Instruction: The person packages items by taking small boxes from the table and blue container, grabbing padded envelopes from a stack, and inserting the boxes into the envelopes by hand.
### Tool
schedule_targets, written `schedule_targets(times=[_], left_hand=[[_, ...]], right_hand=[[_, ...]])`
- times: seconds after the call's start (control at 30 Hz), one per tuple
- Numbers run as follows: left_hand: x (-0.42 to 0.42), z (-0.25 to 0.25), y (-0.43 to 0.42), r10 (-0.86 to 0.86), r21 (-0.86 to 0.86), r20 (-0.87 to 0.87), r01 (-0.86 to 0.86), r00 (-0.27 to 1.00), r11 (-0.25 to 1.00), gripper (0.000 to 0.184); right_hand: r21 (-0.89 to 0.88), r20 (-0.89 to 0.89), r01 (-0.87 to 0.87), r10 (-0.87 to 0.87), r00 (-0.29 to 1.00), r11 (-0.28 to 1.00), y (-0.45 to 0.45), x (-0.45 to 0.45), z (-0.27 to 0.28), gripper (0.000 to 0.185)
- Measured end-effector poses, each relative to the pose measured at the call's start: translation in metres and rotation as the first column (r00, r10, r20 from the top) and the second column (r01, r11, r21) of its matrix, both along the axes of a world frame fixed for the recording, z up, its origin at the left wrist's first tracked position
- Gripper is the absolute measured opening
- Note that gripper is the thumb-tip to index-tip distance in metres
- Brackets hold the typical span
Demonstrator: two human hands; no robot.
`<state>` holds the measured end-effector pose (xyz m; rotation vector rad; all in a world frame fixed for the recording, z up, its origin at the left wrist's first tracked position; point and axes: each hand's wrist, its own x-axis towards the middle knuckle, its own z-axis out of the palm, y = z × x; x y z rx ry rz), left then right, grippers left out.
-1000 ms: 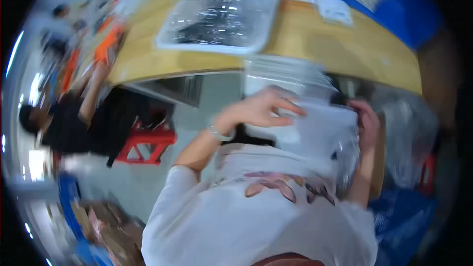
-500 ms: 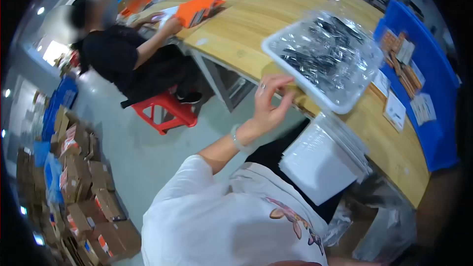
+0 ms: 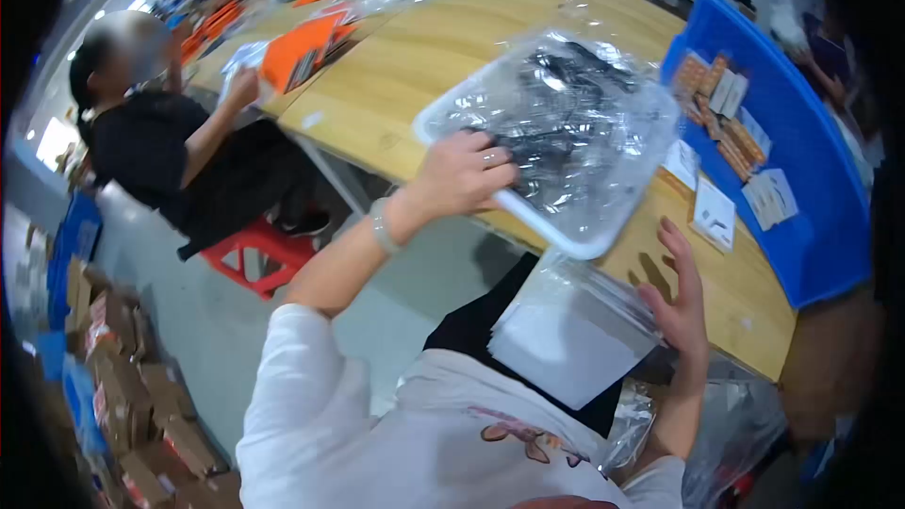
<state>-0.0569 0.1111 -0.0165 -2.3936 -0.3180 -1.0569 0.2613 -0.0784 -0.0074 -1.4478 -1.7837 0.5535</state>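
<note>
A white tray (image 3: 583,247) on the wooden table holds black items in clear plastic bags. My left hand (image 3: 462,172) reaches over the tray's near left rim, its fingers bent among the bags; whether it grips one is hidden. Below the tray, a stack of white sheets in clear wrap (image 3: 570,335) rests on my lap against the table edge. My right hand (image 3: 677,297) is beside the stack's right end, fingers apart and holding nothing. Two small white packs (image 3: 714,214) lie to the right of the tray.
A blue bin (image 3: 811,217) with small orange and white packs stands on the right. A co-worker in black (image 3: 156,137) sits on a red stool (image 3: 259,254) at the left, handling orange packages (image 3: 300,49). Cardboard boxes (image 3: 123,396) are piled on the floor at lower left.
My left hand has moved from just outside the tray onto the bags inside it. My right hand has risen into view beside the stack. The camera view has shifted.
</note>
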Motion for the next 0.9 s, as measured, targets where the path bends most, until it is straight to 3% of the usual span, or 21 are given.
schedule_targets(times=[0.07,0.13,0.23,0.3,0.37,0.43,0.47,0.5,0.63,0.67,0.7,0.77,0.8,0.83,0.87,0.9], left_hand=[[-0.019,0.001,0.006,0.048,-0.080,-0.060,-0.052,0.997,0.995,0.029],[-0.042,0.011,0.017,0.108,-0.085,-0.064,-0.113,0.992,0.990,0.028],[-0.068,0.007,0.055,0.170,-0.144,-0.091,-0.182,0.981,0.973,0.031],[-0.089,0.012,0.084,0.157,-0.253,-0.082,-0.173,0.984,0.952,0.030],[-0.109,0.011,0.111,0.151,-0.229,-0.067,-0.163,0.986,0.960,0.034],[-0.133,0.005,0.137,0.179,-0.297,-0.118,-0.207,0.977,0.932,0.036],[-0.137,0.002,0.143,0.202,-0.366,-0.172,-0.253,0.964,0.895,0.039],[-0.134,0.005,0.141,0.195,-0.373,-0.177,-0.249,0.965,0.894,0.039],[-0.109,0.035,0.097,0.163,-0.240,-0.020,-0.163,0.986,0.957,0.057],[-0.111,0.011,0.080,0.158,-0.371,0.105,-0.109,0.982,0.922,0.073],[-0.114,-0.024,0.057,0.112,-0.341,0.251,-0.020,0.961,0.940,0.074],[-0.089,-0.059,-0.023,0.088,-0.386,0.242,0.013,0.966,0.923,0.073],[-0.068,-0.111,-0.067,0.091,-0.694,0.404,0.239,0.910,0.679,0.073],[-0.038,-0.120,-0.097,0.097,-0.826,0.393,0.304,0.914,0.475,0.080],[-0.010,-0.134,-0.123,0.138,-0.857,0.514,0.512,0.846,0.057,0.088],[0.012,-0.154,-0.135,0.146,-0.871,0.480,0.489,0.865,-0.032,0.091]], right_hand=[[0.027,0.031,0.023,-0.024,0.999,0.999,0.017,0.016,0.002,0.059],[0.109,0.201,0.104,-0.124,0.972,0.989,0.025,0.038,0.011,0.056],[0.171,0.163,0.244,-0.271,0.949,0.955,0.047,0.091,0.001,0.052],[0.383,0.266,0.378,-0.492,0.829,0.843,0.060,0.129,0.004,0.050],[0.707,0.335,0.258,-0.633,0.698,0.658,0.065,0.151,0.041,0.048],[0.875,0.286,0.219,-0.824,0.489,0.433,0.065,0.164,0.089,0.049],[0.911,0.303,0.129,-0.847,0.437,0.392,0.064,0.190,0.114,0.051],[0.907,0.308,0.135,-0.847,0.433,0.399,0.067,0.214,0.117,0.051],[0.764,0.477,0.481,-0.878,0.026,0.430,0.072,0.285,0.139,0.048],[0.790,0.470,0.426,-0.882,0.040,0.440,0.071,0.296,0.140,0.043],[0.813,0.463,0.365,-0.884,0.065,0.453,0.075,0.302,0.140,0.038],[0.812,0.436,0.344,-0.882,0.178,0.471,0.077,0.319,0.138,0.033],[0.819,0.390,0.325,-0.875,0.288,0.472,0.084,0.327,0.138,0.029],[0.897,0.394,0.157,-0.909,0.136,0.412,0.089,0.336,0.138,0.025],[0.908,0.377,0.123,-0.908,0.185,0.402,0.106,0.335,0.135,0.029],[0.912,0.366,0.099,-0.899,0.241,0.398,0.113,0.327,0.135,0.033]])
